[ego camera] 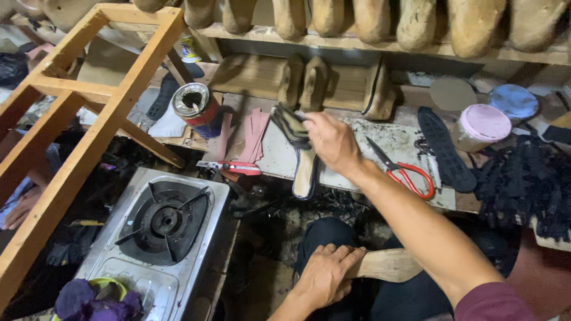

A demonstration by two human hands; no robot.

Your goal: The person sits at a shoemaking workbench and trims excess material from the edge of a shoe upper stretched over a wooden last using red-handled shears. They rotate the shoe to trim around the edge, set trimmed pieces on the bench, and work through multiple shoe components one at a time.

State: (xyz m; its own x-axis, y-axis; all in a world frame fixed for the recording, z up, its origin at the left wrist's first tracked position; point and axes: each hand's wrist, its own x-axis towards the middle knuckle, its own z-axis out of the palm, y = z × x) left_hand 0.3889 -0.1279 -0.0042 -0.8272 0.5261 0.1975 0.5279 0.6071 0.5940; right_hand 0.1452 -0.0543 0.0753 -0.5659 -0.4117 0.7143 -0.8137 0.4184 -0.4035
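Note:
My right hand [332, 141] reaches over the low workbench [380, 142] and grips a stack of dark shoe insoles [292, 126] at its top. A tan insole [304, 172] with a dark rim hangs down from that stack past the bench edge. My left hand [324, 274] rests on my lap, closed over the end of a wooden shoe last [389, 264] that lies across my dark trousers.
Red-handled scissors [404, 169] and a black sole [446, 148] lie to the right, next to a pink-lidded tub [480, 126]. A glue can [197, 108] and a red utility knife [235, 167] sit to the left. A single-burner gas stove [163, 223] and a wooden frame [77, 119] stand at left. Lasts line the shelf [369, 24].

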